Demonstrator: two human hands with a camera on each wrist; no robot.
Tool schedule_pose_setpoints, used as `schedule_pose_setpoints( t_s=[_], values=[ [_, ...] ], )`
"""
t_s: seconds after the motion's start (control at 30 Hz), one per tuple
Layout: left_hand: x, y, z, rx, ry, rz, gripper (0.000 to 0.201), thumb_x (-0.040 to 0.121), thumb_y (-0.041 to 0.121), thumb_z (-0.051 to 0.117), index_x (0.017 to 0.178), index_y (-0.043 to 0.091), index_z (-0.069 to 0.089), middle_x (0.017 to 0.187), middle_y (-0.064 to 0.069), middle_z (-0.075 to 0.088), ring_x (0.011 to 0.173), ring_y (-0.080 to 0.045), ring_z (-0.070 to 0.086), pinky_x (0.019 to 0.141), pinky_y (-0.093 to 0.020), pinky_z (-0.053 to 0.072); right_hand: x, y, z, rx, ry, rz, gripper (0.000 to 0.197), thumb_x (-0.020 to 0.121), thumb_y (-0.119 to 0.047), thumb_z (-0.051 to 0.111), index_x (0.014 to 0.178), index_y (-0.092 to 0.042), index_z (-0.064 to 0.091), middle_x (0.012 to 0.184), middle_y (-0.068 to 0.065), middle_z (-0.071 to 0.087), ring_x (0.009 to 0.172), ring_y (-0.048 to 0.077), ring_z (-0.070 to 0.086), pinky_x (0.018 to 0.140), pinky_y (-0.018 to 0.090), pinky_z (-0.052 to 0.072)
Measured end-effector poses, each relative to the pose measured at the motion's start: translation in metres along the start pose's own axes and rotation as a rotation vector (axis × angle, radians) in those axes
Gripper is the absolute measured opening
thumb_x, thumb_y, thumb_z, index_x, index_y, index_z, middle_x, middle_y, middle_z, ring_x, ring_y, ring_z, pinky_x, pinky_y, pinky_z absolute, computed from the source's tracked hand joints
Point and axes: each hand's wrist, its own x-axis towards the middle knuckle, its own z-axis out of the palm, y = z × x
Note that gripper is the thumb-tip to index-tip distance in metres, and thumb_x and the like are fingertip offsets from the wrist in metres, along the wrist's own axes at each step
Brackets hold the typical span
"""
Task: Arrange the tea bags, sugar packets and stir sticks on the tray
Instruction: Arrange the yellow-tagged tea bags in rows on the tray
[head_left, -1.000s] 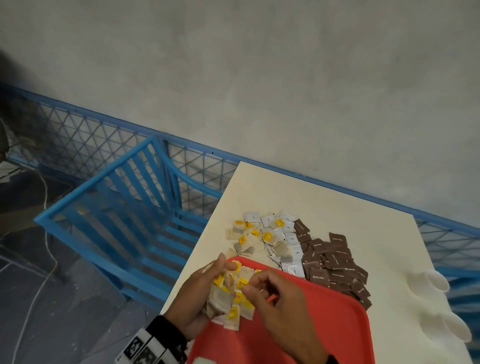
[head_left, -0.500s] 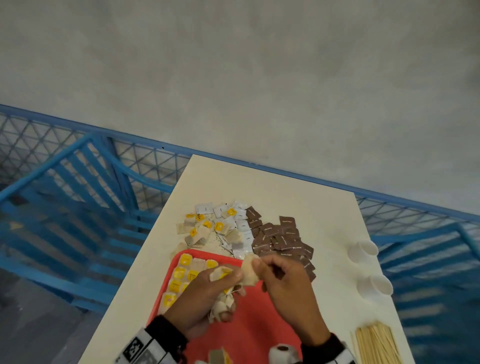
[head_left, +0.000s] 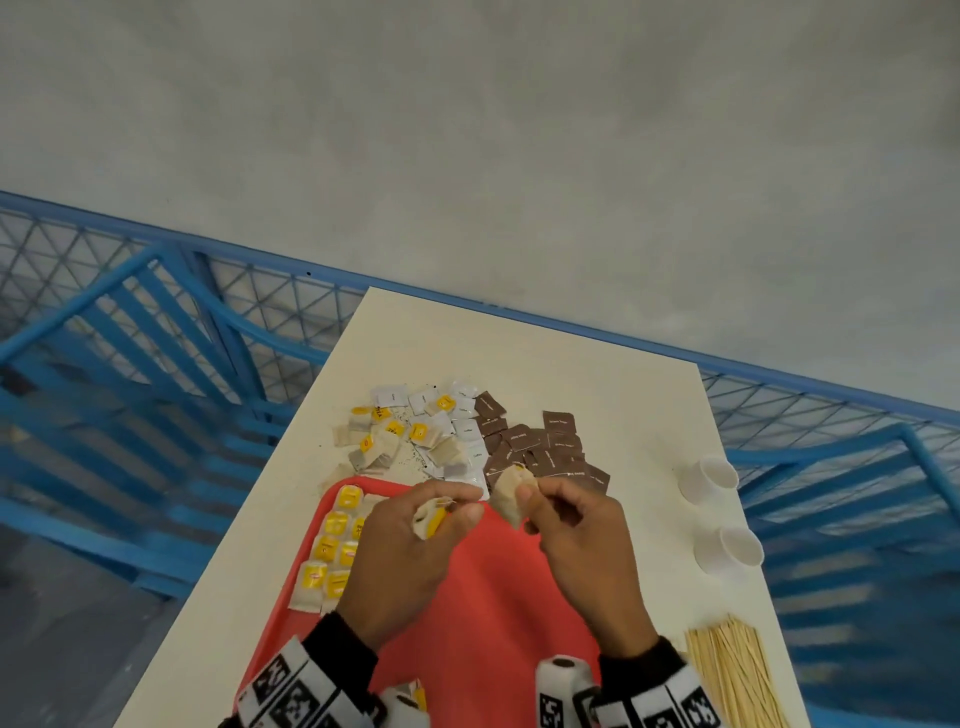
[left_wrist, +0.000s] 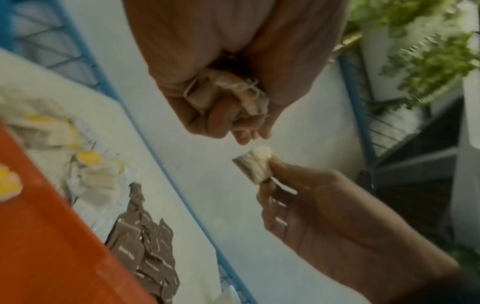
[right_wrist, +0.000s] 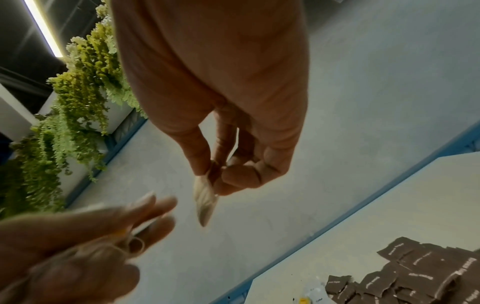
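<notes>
Both hands hover above the far end of the red tray. My left hand grips a bunch of tea bags with yellow tags and strings. My right hand pinches a single beige tea bag between thumb and fingers, a little apart from the left hand. Several yellow-tagged tea bags lie in rows on the tray's left side. Loose tea bags and white packets and brown sugar packets are heaped on the table beyond the tray. Wooden stir sticks lie at the lower right.
Two white paper cups lie on their sides near the white table's right edge. Blue metal railings surround the table on the left and behind. Green hanging plants show in the wrist views.
My right hand has pulled one tea bag away from the bunch in my left hand, and the hands have drawn apart. The head view has swung right, bringing cups and stir sticks into sight.
</notes>
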Motion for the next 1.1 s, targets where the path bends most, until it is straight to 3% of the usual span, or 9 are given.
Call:
schedule_pose_setpoints(
  t_s=[0.07,0.13,0.33,0.5,0.63,0.73,0.87,1.0,1.1],
  values=[
    [-0.002,0.005,0.003,0.066,-0.004,0.080,0.021,0.085,0.028,0.074,0.105,0.031,0.075,0.097,0.019,0.074,0.060,0.006,0.059,0.063,-0.020,0.044,-0.002,-0.006,0.009,-0.013,0.002,-0.050,0.015,0.094,-0.027,0.067,0.083,-0.027,0.076,0.072,-0.006,0.072,0.070,0.014,0.065,0.069,0.035,0.053],
    [-0.002,0.009,0.002,0.049,0.015,0.099,0.027,0.081,0.033,0.074,0.109,0.035,0.073,0.106,0.021,0.073,0.064,0.005,0.063,0.060,-0.019,0.047,-0.004,-0.015,0.018,-0.021,-0.048,-0.109,0.014,0.095,-0.023,0.066,0.093,-0.030,0.077,0.083,-0.012,0.075,0.080,0.009,0.069,0.074,0.031,0.055],
    [0.001,0.013,-0.019,-0.021,0.116,0.064,0.020,0.081,0.026,0.078,0.101,0.023,0.076,0.074,0.014,0.071,0.055,0.002,0.057,0.054,-0.016,0.045,-0.010,-0.031,0.032,-0.071,-0.193,-0.204,0.042,0.091,0.003,0.058,0.113,-0.029,0.075,0.101,-0.021,0.073,0.096,0.000,0.066,0.076,0.010,0.047],
    [0.003,0.018,-0.042,-0.170,0.145,-0.044,0.008,0.086,0.020,0.074,0.088,0.012,0.072,0.041,0.004,0.045,0.036,-0.012,0.037,0.040,-0.021,0.036,-0.004,-0.036,0.038,0.093,-0.093,-0.162,0.024,0.093,-0.006,0.063,0.099,-0.026,0.075,0.092,-0.016,0.072,0.085,0.002,0.066,0.069,0.012,0.048],
    [0.001,0.021,-0.056,-0.269,0.089,-0.109,0.010,0.085,0.017,0.073,0.088,0.008,0.072,0.044,0.007,0.048,0.037,-0.012,0.034,0.039,-0.020,0.033,-0.004,-0.037,0.050,0.050,-0.280,-0.151,0.009,0.091,-0.016,0.069,0.093,-0.023,0.075,0.093,-0.010,0.068,0.083,0.009,0.064,0.071,0.018,0.051],
    [0.002,0.016,-0.067,-0.311,0.067,-0.141,0.010,0.083,0.018,0.074,0.086,0.008,0.074,0.051,-0.003,0.046,0.040,-0.014,0.037,0.039,-0.021,0.034,-0.004,-0.034,0.058,0.072,-0.283,-0.151,0.006,0.089,-0.021,0.071,0.084,-0.020,0.074,0.089,-0.006,0.068,0.081,0.009,0.064,0.074,0.017,0.048],
    [0.001,0.007,-0.082,-0.245,-0.012,-0.135,0.024,0.084,0.030,0.080,0.093,0.008,0.075,0.057,-0.015,0.046,0.043,-0.019,0.037,0.043,-0.022,0.034,-0.003,-0.038,0.067,0.144,-0.357,-0.143,0.014,0.087,-0.033,0.073,0.091,-0.020,0.075,0.090,-0.001,0.073,0.080,0.018,0.068,0.076,0.031,0.054],
    [0.003,-0.003,-0.094,-0.260,-0.012,-0.161,0.046,0.072,0.047,0.083,0.098,0.011,0.074,0.065,-0.029,0.047,0.052,-0.024,0.038,0.050,-0.028,0.034,-0.002,-0.036,0.078,0.293,-0.368,-0.073,0.009,0.085,-0.020,0.075,0.087,-0.011,0.075,0.070,-0.005,0.069,0.065,0.008,0.058,0.062,0.019,0.046],
    [-0.002,-0.009,-0.104,-0.244,0.022,-0.176,0.039,0.077,0.044,0.081,0.102,0.015,0.076,0.070,-0.023,0.053,0.053,-0.023,0.039,0.050,-0.027,0.035,0.000,-0.018,0.092,0.317,-0.353,0.022,0.010,0.084,-0.014,0.075,0.089,-0.005,0.074,0.064,-0.007,0.065,0.059,0.004,0.053,0.055,0.013,0.041]
  ],
)
